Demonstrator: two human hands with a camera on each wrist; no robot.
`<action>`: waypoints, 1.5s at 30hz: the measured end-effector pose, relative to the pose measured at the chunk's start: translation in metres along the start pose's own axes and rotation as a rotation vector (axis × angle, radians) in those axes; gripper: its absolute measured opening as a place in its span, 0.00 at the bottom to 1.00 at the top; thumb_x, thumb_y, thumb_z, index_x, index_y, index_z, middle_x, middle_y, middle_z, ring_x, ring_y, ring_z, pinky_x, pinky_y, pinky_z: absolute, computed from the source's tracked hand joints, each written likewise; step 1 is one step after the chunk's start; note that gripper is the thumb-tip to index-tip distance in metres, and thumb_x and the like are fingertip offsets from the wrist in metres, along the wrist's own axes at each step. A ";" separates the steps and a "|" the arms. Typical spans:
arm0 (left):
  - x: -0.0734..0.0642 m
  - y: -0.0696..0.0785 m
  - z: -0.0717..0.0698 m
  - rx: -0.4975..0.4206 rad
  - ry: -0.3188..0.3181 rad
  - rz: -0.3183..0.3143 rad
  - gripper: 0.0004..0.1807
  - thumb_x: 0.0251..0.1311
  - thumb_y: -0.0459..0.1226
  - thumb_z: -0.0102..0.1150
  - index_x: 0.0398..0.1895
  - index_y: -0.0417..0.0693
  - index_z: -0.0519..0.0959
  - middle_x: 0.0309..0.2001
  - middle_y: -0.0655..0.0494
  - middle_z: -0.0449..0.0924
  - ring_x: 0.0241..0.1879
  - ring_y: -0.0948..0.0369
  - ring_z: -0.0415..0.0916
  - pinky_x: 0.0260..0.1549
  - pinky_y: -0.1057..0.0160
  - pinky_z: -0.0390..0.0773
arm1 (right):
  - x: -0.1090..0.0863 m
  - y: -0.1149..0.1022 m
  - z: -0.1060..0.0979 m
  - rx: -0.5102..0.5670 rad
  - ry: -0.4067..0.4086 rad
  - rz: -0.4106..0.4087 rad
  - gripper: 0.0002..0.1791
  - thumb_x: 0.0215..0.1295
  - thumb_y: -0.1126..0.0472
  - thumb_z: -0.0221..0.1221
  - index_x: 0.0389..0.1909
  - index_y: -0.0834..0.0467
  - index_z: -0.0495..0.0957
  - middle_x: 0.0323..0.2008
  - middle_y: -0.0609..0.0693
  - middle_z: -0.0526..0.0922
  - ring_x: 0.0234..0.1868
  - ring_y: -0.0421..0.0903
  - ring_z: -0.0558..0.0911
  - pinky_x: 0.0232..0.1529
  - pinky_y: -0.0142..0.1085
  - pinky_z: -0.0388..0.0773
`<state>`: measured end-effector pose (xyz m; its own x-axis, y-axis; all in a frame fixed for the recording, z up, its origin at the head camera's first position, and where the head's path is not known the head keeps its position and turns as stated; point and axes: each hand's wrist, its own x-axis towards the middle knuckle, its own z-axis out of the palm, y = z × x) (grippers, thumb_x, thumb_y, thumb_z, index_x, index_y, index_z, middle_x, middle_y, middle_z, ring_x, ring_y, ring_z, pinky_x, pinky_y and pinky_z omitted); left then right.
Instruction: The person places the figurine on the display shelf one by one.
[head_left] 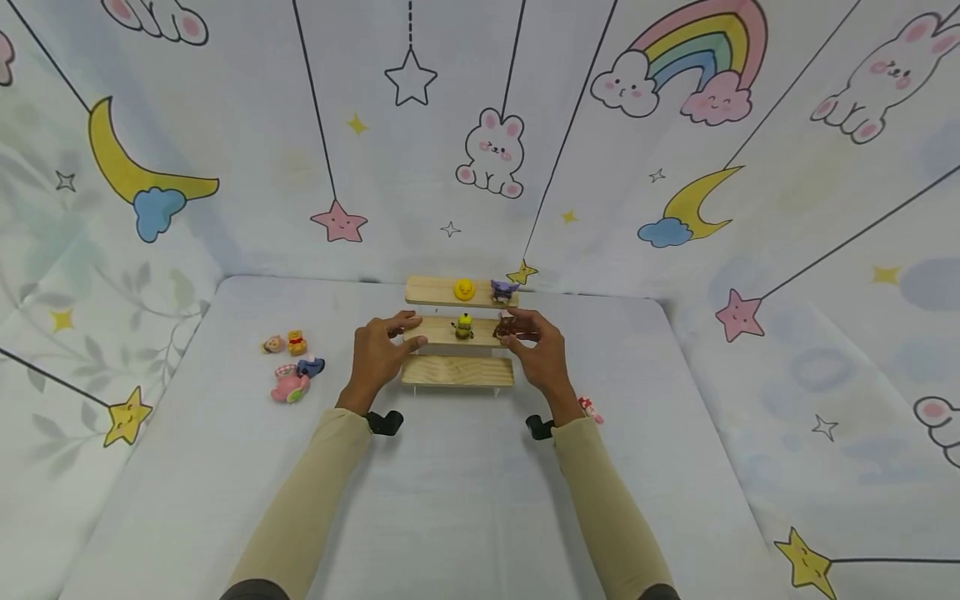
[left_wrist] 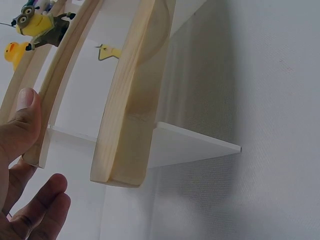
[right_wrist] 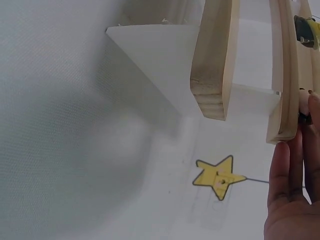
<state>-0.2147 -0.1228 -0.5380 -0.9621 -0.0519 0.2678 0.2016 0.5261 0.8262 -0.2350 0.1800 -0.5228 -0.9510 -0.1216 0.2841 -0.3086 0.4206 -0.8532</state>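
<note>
A three-tier wooden shelf (head_left: 457,369) stands at the middle of the table on white supports. My left hand (head_left: 377,354) pinches the left end of its middle plank (head_left: 435,330), the thumb along the edge in the left wrist view. At the plank's right end, my right hand (head_left: 542,346) holds a small brown toy figure (head_left: 504,327) between thumb and fingers, partly hidden by them. A minion figurine (head_left: 464,327) stands mid-plank. On the rear plank sit a yellow rubber duck (head_left: 464,289) and a purple-and-blue figurine (head_left: 503,290).
On the left of the table lie a pink toy (head_left: 290,384), a bear figurine (head_left: 297,342), a dark blue toy (head_left: 311,367) and a small pinkish toy (head_left: 273,344). A red-and-white toy (head_left: 590,409) lies beside the right wrist. Printed cloth (head_left: 420,167) hangs behind the table.
</note>
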 end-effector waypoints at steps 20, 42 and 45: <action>0.000 -0.002 0.001 0.021 -0.008 -0.012 0.27 0.58 0.45 0.79 0.61 0.51 0.87 0.60 0.53 0.89 0.51 0.47 0.85 0.54 0.45 0.86 | -0.009 0.001 -0.009 0.038 0.059 0.046 0.28 0.65 0.64 0.73 0.66 0.52 0.81 0.56 0.55 0.89 0.57 0.54 0.88 0.60 0.52 0.85; 0.000 -0.001 0.000 0.017 -0.023 -0.030 0.27 0.59 0.47 0.78 0.62 0.52 0.87 0.61 0.54 0.87 0.52 0.47 0.85 0.54 0.45 0.85 | -0.061 0.041 -0.080 -0.035 0.206 0.222 0.23 0.67 0.57 0.74 0.63 0.45 0.84 0.55 0.51 0.90 0.54 0.51 0.86 0.57 0.32 0.80; 0.000 -0.001 0.000 0.019 -0.021 -0.026 0.27 0.59 0.47 0.79 0.61 0.52 0.87 0.61 0.53 0.88 0.52 0.45 0.85 0.53 0.45 0.85 | -0.067 0.047 -0.089 -0.055 0.227 0.262 0.23 0.69 0.58 0.73 0.63 0.45 0.84 0.55 0.50 0.90 0.53 0.47 0.85 0.56 0.28 0.79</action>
<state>-0.2151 -0.1235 -0.5388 -0.9706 -0.0478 0.2357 0.1733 0.5405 0.8233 -0.1839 0.2875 -0.5430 -0.9682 0.1974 0.1535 -0.0470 0.4593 -0.8870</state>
